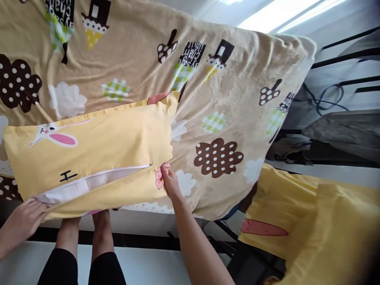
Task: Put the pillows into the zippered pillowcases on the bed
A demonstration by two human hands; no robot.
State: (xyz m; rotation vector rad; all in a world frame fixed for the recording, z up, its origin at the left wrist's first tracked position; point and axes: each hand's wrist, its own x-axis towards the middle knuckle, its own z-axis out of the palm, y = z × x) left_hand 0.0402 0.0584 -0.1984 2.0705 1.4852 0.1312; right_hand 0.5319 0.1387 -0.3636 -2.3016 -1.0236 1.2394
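A yellow pillowcase [118,134] with a printed rabbit lies across the bed, filled out by a white pillow [97,180]. The white shows through a long slit opening in the near side of the case. My left hand [28,217] grips the case at the slit's left end, its fingertips partly hidden by the fabric. Close to the slit's right end, my right hand [170,180] pinches the yellow edge beside a pink print.
A beige blanket [231,111] with clouds, mushrooms and trees covers the bed. More yellow cloth [320,221] with a carrot print hangs at the right. Dark metal bars [347,57] and a looped cable [326,99] stand beyond the bed. My legs [68,237] are at the near edge.
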